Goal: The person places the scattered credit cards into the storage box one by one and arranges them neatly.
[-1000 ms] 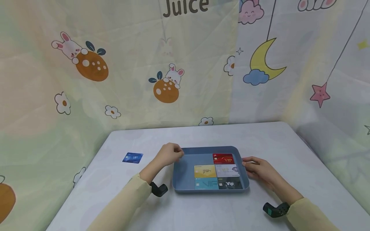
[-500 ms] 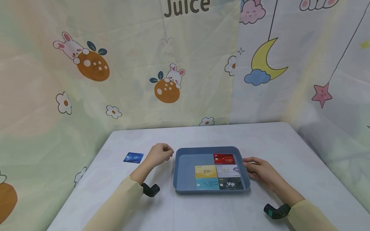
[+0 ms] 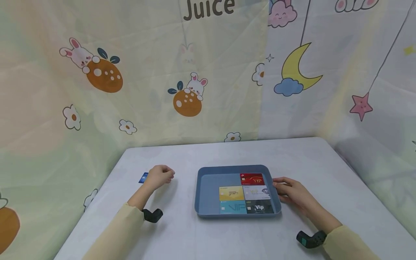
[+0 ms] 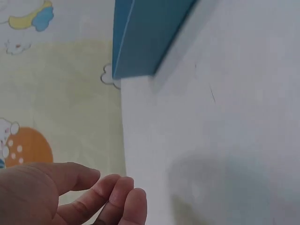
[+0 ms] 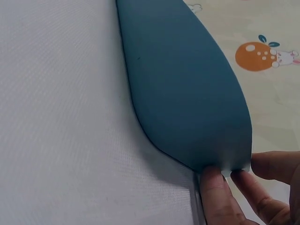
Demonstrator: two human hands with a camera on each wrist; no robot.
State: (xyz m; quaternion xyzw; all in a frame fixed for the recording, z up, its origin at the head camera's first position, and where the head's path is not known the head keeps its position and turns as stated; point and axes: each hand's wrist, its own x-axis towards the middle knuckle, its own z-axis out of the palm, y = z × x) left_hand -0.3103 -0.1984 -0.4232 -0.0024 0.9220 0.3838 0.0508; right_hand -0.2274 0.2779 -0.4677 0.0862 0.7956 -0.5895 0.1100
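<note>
My left hand [image 3: 158,176] hovers over the left part of the table, its fingers loosely bent and holding nothing. A blue card [image 3: 143,177] lies just beyond it, mostly hidden behind the hand. At the right, my right hand [image 3: 295,193] holds the edge of a blue-grey tray [image 3: 207,195]; in the right wrist view the thumb meets the rim and fingertips [image 5: 214,180] press the outer wall. Inside the tray lie a red card [image 3: 251,179], a gold card [image 3: 231,193], a whitish card [image 3: 255,193], a teal card [image 3: 232,207] and a black card [image 3: 260,207].
A white-covered table [image 3: 182,234] stretches beneath everything. Behind it hangs a printed curtain [image 3: 146,86] with rabbits, flowers and a moon. Black wrist cameras [image 3: 152,215] sit on both forearms. In the left wrist view the tray's outer wall [image 4: 150,37] shows at the top.
My left hand has moved left from over the tray's left edge, past the gap, to beside the blue card, now covering most of it. My right hand and the tray stay put.
</note>
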